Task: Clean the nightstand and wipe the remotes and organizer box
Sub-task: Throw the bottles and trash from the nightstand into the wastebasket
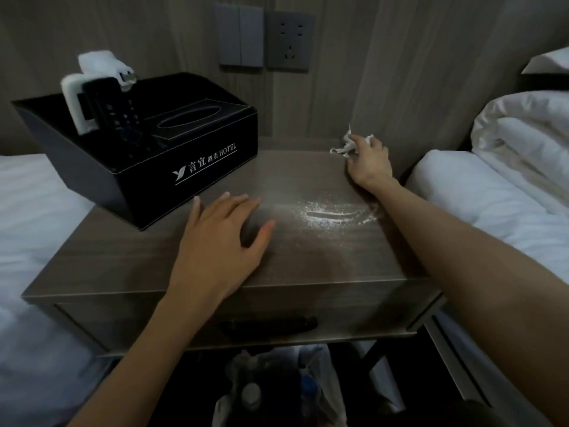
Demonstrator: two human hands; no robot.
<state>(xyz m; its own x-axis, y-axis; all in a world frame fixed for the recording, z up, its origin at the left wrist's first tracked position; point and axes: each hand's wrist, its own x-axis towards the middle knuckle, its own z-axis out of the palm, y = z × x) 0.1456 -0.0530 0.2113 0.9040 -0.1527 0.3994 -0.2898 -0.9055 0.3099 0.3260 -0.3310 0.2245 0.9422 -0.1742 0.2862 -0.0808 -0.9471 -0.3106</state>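
Nightstand (138, 272) fills the middle of the head view, a grey-brown wood-grain top with a drawer front below it and a dark handle (268, 326) at about 6 o'clock. On its top, toward 10 o'clock, we see the black organizer box (172, 171) with white hotel lettering on its front wall. A white remote (74, 103) and a black remote (114, 118) stand tilted in its left compartment, touching each other, and a tissue slot opens in the lid to their right. A smear of white powder (335, 214) lies on the wood just right of centre, between the two hands. The left hand (221, 238) rests flat on the top near the front edge, fingers straight and spread, holding nothing, with its fingertips near the box's front corner but apart from it. The right hand (369, 161) reaches to the back right corner, at about 2 o'clock, where its fingers curl over a crumpled tissue (345, 146) that sticks out on both sides of them. Well apart, the hands do not touch. On the wall at 12 o'clock we find a grey light switch (240, 35) and a socket (289, 41) side by side. White bedding (30, 217) lies at 9 o'clock, and a folded white duvet (517, 143) lies at 3 o'clock. Under the nightstand, at 6 o'clock, sits a bag of rubbish (277, 392), its contents too dark to tell.
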